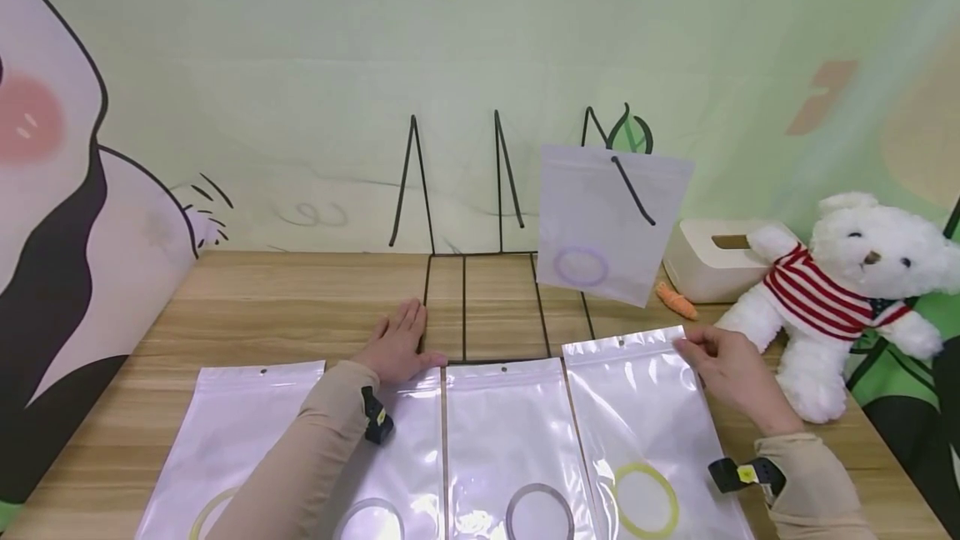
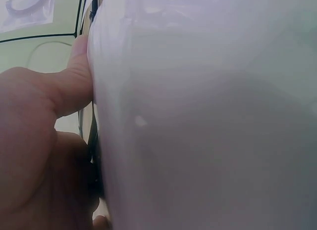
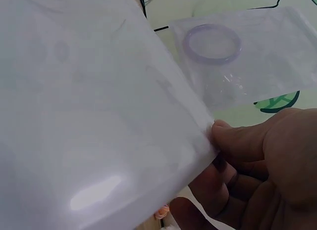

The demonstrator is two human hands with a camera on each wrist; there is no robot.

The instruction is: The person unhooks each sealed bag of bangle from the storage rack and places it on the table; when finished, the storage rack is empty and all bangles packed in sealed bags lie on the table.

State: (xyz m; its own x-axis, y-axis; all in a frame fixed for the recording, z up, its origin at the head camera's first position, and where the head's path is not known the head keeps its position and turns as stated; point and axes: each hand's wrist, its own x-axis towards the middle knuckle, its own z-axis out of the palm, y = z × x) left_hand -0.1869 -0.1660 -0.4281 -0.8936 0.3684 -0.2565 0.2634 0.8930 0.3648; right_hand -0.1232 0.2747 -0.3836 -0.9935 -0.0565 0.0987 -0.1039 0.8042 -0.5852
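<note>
Between right thumb and fingers, my right hand (image 1: 738, 373) pinches the top right corner of a white zip bag (image 1: 630, 407). A yellow-green ring (image 1: 672, 498) shows through that bag, whose top edge is slightly raised. My left hand (image 1: 397, 348) lies with fingers extended at the top of the second zip bag (image 1: 420, 448), beside a black wire rack (image 1: 464, 307). From the rack's right hook hangs another zip bag (image 1: 600, 207) with a purple ring (image 1: 557, 267). In the right wrist view, the pinched bag (image 3: 109, 106) covers much of the frame.
Two more zip bags, a left one (image 1: 247, 415) and a middle one (image 1: 502, 423), lie flat in the row. At the right sit a white teddy bear (image 1: 825, 290), a white tissue box (image 1: 705, 269) and a small orange carrot (image 1: 677, 301). A printed cloth backs the table.
</note>
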